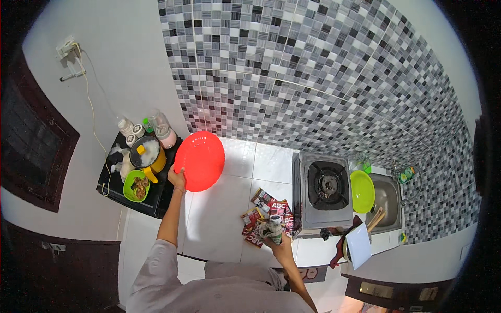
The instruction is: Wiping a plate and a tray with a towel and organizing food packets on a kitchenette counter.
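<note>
My left hand (178,178) grips the lower left rim of a large red scalloped plate (200,160), which is held up at the left of the white tiled counter. My right hand (282,249) is closed on a crumpled grey-green cloth (269,231); a small round white part shows at its top, and I cannot make out what it is. Beneath and around the cloth, several red and dark sachets (262,199) lie in a loose pile on the counter, left of the stove.
A stainless gas stove (327,183) stands right of the sachets. Beyond it are a lime-green plate (362,192) and a sink (387,202). At left, a black stand (163,201) carries a yellow pot (147,154), a green bowl of food (136,185) and jars (166,136).
</note>
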`<state>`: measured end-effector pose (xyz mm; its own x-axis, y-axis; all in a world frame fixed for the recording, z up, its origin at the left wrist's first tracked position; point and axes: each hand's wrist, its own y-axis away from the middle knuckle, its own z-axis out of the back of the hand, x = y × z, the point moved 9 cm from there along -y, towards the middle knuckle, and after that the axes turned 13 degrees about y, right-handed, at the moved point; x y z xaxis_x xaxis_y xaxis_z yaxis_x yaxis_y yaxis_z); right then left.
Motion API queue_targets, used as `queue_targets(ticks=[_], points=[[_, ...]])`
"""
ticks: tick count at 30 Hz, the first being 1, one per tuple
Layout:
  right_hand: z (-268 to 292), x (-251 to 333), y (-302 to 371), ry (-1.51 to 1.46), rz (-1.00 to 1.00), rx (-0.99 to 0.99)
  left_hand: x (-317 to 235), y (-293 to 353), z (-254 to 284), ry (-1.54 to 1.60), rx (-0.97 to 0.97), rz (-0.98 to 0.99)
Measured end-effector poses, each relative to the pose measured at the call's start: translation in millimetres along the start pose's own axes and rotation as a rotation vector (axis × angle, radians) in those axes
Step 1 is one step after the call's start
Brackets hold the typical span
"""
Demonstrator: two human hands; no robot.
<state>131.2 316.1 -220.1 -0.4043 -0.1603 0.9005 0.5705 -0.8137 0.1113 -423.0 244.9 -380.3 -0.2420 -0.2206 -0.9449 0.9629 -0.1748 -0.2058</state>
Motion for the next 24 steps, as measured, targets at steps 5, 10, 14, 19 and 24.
queue_targets(ticks=[5, 10, 14, 19, 24], points=[[0.3, -2.8, -0.8, -0.012, 0.036, -0.044, 1.4, 2.8, -15.0, 0.081, 0.046, 0.048], [1.3, 10.3, -1.4, 0.08, 0.067, -0.036, -16.3, -2.2, 6.2, 0.051, 0.026, -0.277], [39.8, -8.1, 8.7, -0.063, 0.04, -0.18, -50.0, 4.1, 28.6, -0.133, -0.087, -0.479], [167.7, -70.6, 67.8, -0.153, -0.408, -0.674, -118.5, 60.3, 26.7, -0.075, 0.074, -0.553], [319.4, -218.5, 217.4, 0.056, -0.485, -1.733, -166.2, 119.0, 48.1, 0.097, 0.18, -0.506]])
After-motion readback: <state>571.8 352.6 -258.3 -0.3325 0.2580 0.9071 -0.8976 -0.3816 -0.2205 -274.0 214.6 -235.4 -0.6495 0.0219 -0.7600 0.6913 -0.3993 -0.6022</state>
